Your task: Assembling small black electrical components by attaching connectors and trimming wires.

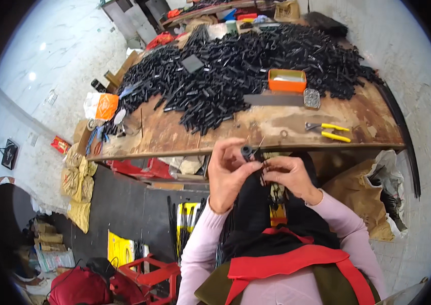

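Observation:
Just off the table's near edge, above my lap, my left hand (225,173) is closed on a small black tubular part (247,152), its round hollow end facing up between thumb and fingers. My right hand (291,175) meets it from the right, thumb and fingertips pinched together close to the left thumb. What the right fingertips grip is too small to make out. A thin wire-like piece (261,143) sticks up beside the tubular part. More dark, thin pieces hang below the fingers, partly hidden against the dark trousers.
A large heap of black parts (215,81) covers the back of the wooden table (167,134). Yellow-handled pliers (335,136), an orange box (287,86), a tin of small metal pieces (312,99) and a flat metal strip (271,100) lie nearer. A paper sack (358,198) stands right; a red stool (152,277) lower left.

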Demonstrator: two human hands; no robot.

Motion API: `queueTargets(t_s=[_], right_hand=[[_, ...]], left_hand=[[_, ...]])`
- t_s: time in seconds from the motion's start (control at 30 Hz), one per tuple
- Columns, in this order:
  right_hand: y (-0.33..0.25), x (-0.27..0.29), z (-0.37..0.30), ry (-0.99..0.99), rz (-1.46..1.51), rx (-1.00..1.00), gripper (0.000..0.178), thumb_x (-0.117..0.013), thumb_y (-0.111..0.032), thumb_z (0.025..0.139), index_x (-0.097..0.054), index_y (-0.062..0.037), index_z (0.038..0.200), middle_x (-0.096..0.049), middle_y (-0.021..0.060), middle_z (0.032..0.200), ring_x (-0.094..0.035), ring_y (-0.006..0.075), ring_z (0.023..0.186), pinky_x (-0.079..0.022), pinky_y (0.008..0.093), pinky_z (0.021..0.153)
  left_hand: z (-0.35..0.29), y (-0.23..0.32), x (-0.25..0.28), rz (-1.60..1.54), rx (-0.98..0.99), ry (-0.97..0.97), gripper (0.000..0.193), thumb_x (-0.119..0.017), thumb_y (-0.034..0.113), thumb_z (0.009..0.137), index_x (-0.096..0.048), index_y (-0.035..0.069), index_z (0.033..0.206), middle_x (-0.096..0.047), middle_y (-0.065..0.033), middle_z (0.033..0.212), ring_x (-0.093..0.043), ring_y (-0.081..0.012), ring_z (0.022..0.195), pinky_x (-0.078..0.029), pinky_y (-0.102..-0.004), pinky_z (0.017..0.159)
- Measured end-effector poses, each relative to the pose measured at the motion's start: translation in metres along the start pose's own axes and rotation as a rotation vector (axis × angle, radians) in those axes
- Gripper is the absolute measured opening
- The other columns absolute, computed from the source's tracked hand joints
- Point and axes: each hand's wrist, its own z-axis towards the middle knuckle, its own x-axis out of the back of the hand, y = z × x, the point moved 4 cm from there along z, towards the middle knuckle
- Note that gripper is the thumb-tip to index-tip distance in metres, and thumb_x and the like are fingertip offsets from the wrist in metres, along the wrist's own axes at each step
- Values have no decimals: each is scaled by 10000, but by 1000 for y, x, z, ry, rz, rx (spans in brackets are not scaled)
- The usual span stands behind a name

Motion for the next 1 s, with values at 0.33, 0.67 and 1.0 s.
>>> queueTargets(t_s=[0.33,0.67,1.0], right_hand=[[6,-14,6,90,-53,34,108,-707,7,847,-667,32,944,-658,27,807,-625,81,726,-506,218,666],[2,-15,9,59,-88,34,100,-693,0,859,-676,36,951,-653,27,797,-608,73,719,-495,215,663],[-1,-14,11,66,-124,34,99,-701,-14,860,-669,42,935,-661,39,792,-623,89,718,-502,227,665]], left_hand=[[10,-14,10,-157,-22,-19,502,-770,-63,757,-522,61,1175,-546,34,774,-555,-52,718,-451,-198,677],[15,-18,12,-222,34,-80,475,-770,-57,765,-535,65,1159,-551,47,777,-543,-40,728,-437,-183,689],[32,-32,15,-347,79,-290,443,-775,93,822,-481,88,1153,-659,-64,900,-658,-163,790,-536,-290,722]])
